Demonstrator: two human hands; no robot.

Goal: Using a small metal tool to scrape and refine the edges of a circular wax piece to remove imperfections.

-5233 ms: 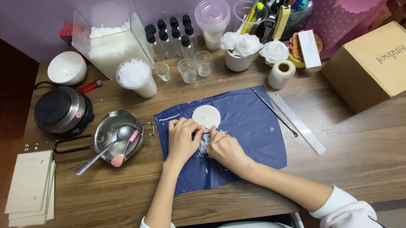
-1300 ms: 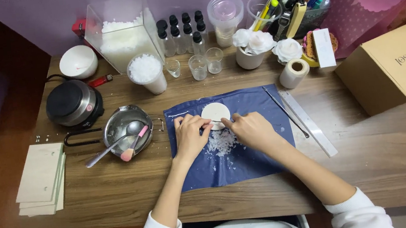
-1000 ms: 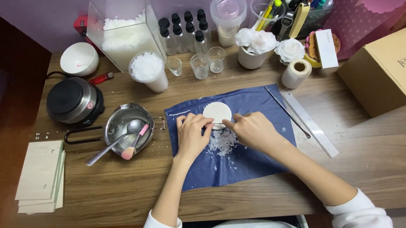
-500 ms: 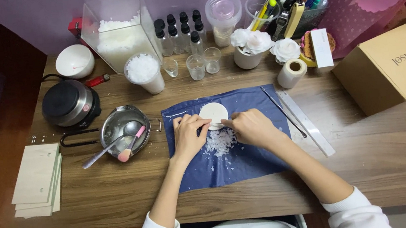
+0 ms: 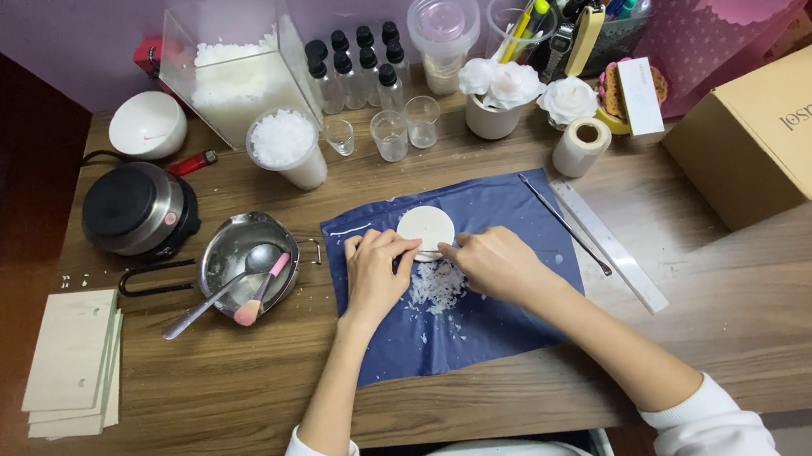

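A round white wax disc (image 5: 425, 226) lies on a dark blue cloth (image 5: 495, 309) in the middle of the wooden table. My left hand (image 5: 378, 274) and my right hand (image 5: 494, 262) meet at the disc's near edge, fingers curled against it. A pile of white flakes (image 5: 435, 287) lies on the cloth between the two hands. Whether either hand pinches a small tool is hidden by the fingers.
A metal pan (image 5: 241, 265) with a spoon and a pink spatula sits left of the cloth, beside a black hot plate (image 5: 135, 208). A cup of white flakes (image 5: 286, 146), small glasses, dark bottles and a clear bin stand behind. A metal ruler (image 5: 612, 245), tape roll (image 5: 581, 145) and cardboard box (image 5: 786, 130) lie right.
Since the oldest frame the hands have shifted up to the disc's edge and the flake pile has grown. Over the last second they barely move.
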